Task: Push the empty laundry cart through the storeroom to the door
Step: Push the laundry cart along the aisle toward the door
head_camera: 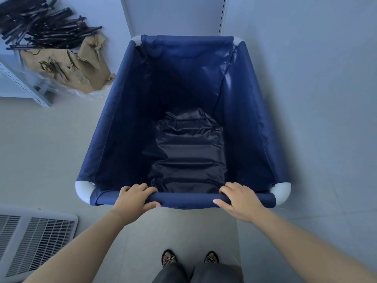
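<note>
A big blue laundry cart [183,111] stands on the pale floor [51,150], right in front of the person. Its far end is close to a white door [175,15]. The cart has nothing in it but its dark cloth bottom. The left hand [133,198] is wrapped tight around the near bar [187,199] of the cart, and the right hand [237,198] is wrapped tight around the same bar, a bit apart from the left. On the left lie torn brown cardboard [67,66] and a pile of black sticks [40,25]. A white vent grille [34,240] lies on the floor near the left arm.
</note>
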`<state>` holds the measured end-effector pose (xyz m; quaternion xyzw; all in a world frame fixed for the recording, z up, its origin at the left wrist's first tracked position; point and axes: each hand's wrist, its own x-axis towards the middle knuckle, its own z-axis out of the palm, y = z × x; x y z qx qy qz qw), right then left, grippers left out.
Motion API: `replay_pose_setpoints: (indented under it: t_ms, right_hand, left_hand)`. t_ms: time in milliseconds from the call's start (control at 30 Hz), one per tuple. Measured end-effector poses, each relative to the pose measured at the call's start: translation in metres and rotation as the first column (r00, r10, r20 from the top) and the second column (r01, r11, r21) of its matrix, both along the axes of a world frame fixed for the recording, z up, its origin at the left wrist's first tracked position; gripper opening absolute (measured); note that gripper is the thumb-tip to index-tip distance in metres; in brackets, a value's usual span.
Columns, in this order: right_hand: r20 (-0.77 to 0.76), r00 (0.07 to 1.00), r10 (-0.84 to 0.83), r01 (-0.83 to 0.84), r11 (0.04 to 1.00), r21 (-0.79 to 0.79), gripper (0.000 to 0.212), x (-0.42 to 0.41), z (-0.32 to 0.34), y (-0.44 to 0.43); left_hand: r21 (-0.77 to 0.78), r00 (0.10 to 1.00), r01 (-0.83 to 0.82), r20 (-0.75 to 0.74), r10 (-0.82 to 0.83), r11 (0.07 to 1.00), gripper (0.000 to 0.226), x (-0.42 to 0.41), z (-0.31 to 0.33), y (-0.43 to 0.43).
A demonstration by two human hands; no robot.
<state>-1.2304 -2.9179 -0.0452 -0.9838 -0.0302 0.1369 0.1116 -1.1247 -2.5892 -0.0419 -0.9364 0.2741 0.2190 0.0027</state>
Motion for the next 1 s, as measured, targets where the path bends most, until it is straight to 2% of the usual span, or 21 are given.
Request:
replay_pose_setpoints:
  t_ms: [100,167,333,600,800,1000]
  right_hand:
    - [0.004,1.0,-0.004,0.004,0.994,-0.11,0.063,-0.011,-0.003,-0.014]
    - [0.02,1.0,-0.02,0.023,0.992,-0.127,0.067,-0.015,-0.006,-0.014]
    - [0.057,0.998,-0.009,0.017,0.991,-0.13,0.065,-0.017,-0.006,-0.01]
    - [-0.014,0.998,-0.06,0.059,0.996,-0.059,0.056,-0.01,0.0,0.007]
    - [-0.048,0.996,-0.075,0.07,0.993,-0.1,0.059,-0.004,0.001,0.016]
    - [-0.105,0.989,-0.107,0.1,0.993,-0.069,0.058,0.0,0.004,0.021]
  left_hand:
    - [-0.087,0.982,-0.181,0.035,0.185,0.98,0.042,-0.019,-0.003,0.004]
    - [-0.084,0.974,-0.223,0.015,0.225,0.971,0.042,-0.024,-0.004,0.006]
    - [-0.074,0.977,-0.209,-0.063,0.205,0.975,0.037,-0.014,-0.003,0.009]
    - [-0.09,0.982,-0.186,-0.033,0.184,0.978,0.035,0.0,-0.004,0.023]
    - [-0.079,0.985,-0.169,-0.025,0.168,0.982,0.035,0.008,-0.004,0.029]
    - [-0.04,0.989,-0.15,-0.015,0.15,0.988,0.037,0.011,-0.002,0.031]
